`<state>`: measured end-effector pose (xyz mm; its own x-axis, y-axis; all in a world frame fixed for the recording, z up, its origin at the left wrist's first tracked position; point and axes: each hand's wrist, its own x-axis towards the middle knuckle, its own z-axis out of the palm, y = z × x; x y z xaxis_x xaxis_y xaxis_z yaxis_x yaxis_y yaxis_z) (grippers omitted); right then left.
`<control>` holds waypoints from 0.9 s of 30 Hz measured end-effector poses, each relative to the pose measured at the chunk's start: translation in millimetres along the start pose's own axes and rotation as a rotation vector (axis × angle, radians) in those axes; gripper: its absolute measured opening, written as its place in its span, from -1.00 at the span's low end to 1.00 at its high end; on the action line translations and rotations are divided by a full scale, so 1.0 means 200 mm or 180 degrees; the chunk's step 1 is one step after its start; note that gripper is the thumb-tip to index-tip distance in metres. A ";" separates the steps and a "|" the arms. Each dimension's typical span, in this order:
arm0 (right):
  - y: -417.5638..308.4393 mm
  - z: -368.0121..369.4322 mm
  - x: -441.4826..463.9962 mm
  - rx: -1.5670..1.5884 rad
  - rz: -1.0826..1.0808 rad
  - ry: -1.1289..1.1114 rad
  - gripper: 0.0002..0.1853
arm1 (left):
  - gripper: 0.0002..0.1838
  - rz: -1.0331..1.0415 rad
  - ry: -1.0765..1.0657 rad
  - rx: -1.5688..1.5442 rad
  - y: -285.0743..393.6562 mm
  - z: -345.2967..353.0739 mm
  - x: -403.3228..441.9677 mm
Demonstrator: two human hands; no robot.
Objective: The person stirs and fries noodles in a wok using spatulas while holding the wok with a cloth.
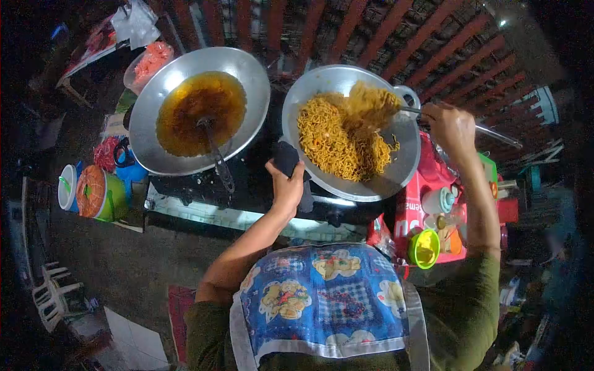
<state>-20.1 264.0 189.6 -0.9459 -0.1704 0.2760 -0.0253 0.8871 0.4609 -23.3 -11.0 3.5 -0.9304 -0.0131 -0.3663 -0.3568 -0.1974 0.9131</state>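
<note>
A metal wok (402, 167) holds a heap of yellow-brown noodles (328, 139). Closed around the handle of a metal utensil (495, 134), my right hand (453, 127) is above the wok's right rim. The utensil's head is hidden behind a blurred clump of noodles raised over the pan. My left hand (288, 185) grips a dark cloth (286, 158) against the wok's left edge. To the left, a larger wok (250, 80) contains orange-brown oil (216, 99), with a slotted ladle (216, 154) resting in it.
Both woks sit on a dark stove (185, 185). At the right, a red table cover (405, 207) bears jars and a green cup (424, 248). Green and white containers (112, 196) stand left, below a bowl of pink food (153, 60). Red slats (346, 31) lie behind.
</note>
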 end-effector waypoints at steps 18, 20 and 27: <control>-0.05 0.98 0.22 0.2472 -0.0140 -0.1095 -0.81 | -0.40 0.0045 0.0257 0.0533 -0.04 0.01 0.01; 0.01 0.91 0.20 0.2940 -0.0036 -0.1284 -0.80 | -0.38 -0.0120 0.0239 0.0693 -0.01 0.01 0.00; 0.18 0.29 0.18 0.1361 0.0024 -0.0781 -0.81 | -0.39 -0.0083 0.0192 0.0434 0.01 0.01 -0.01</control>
<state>-74.5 314.3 166.5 -0.9936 -0.1027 0.0475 -0.1000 0.9933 0.0579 -22.6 -8.8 5.4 -0.9153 -0.0693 -0.3967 -0.3928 -0.0634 0.9174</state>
